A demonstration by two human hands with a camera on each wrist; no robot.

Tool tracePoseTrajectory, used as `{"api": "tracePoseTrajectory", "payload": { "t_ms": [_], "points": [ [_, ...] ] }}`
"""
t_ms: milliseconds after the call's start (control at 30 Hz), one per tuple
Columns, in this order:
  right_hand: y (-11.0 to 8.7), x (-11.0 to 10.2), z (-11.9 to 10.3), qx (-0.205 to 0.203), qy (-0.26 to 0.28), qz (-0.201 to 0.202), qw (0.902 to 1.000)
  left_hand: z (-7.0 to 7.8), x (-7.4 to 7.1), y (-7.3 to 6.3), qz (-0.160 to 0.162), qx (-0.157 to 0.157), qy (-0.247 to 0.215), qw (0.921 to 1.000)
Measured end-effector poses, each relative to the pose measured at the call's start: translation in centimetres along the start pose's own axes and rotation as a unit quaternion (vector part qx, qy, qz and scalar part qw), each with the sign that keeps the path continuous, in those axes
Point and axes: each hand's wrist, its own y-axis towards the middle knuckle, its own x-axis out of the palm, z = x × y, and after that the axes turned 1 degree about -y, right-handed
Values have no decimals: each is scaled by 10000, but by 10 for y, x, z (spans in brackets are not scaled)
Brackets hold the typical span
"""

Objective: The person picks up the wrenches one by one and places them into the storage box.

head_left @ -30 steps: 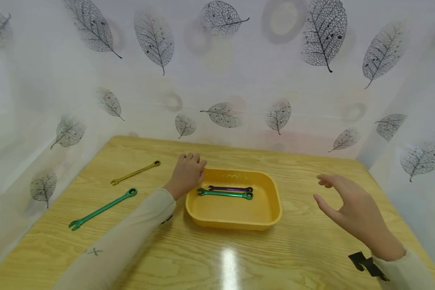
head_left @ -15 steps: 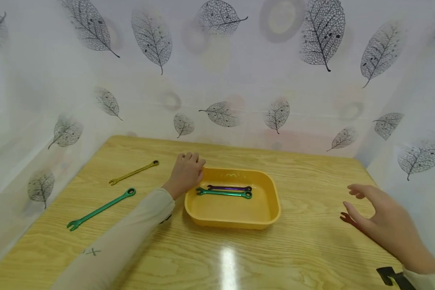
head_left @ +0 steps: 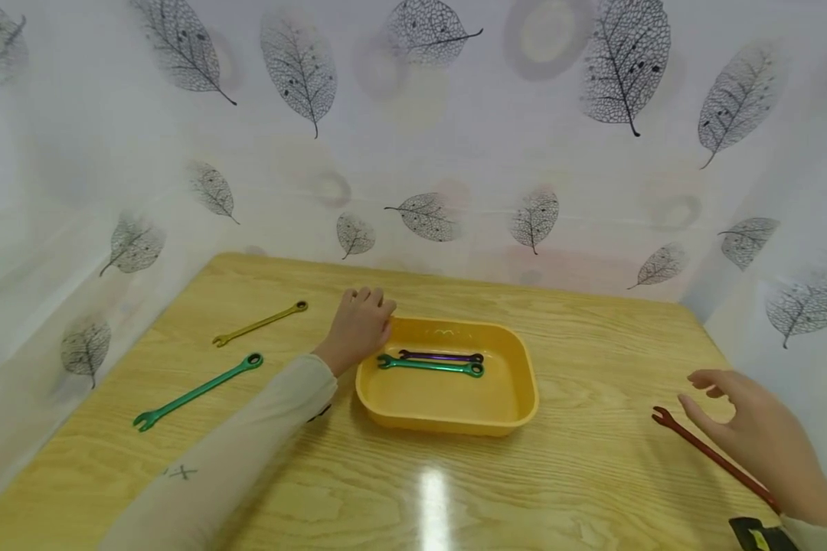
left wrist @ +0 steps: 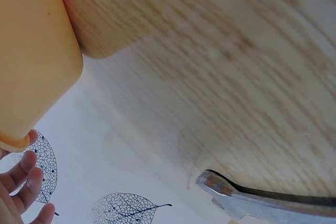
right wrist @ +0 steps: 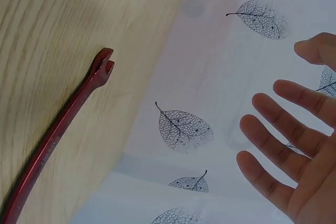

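Note:
At the yellow plastic basin (head_left: 448, 402), my left hand (head_left: 357, 327) grips the rim by its far left corner. A green wrench (head_left: 430, 366) and a purple wrench (head_left: 444, 357) lie side by side inside the basin. My right hand (head_left: 758, 428) hovers over the table's right side, its fingers spread and relaxed, holding nothing. Just beneath and left of it lies a red wrench (head_left: 713, 457), partly covered by the hand in the head view. The right wrist view shows the red wrench's open end (right wrist: 102, 69) apart from the fingertips (right wrist: 247, 161).
Left of the basin, another green wrench (head_left: 196, 392) and a gold wrench (head_left: 260, 324) lie on the wooden table (head_left: 565, 490). A leaf-patterned curtain (head_left: 482, 153) surrounds the table's back and sides.
My right hand has moved right and toward the near side, and the red wrench has come into sight beneath it. The left hand stays on the basin rim.

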Motion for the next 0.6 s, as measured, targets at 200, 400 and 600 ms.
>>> {"api": "tracePoseTrajectory", "payload": {
  "t_ms": [200, 400, 600],
  "points": [
    [-11, 8, 15, 481, 61, -764, 9959, 1, -3, 1, -42, -34, -56, 10000],
    [-22, 11, 33, 968, 146, -1313, 9865, 1, -4, 1, -7, -14, -25, 10000],
    [-29, 11, 49, 1363, 230, -2037, 9692, 2, -5, 0, 33, -3, 22, 10000]
  ]
}}
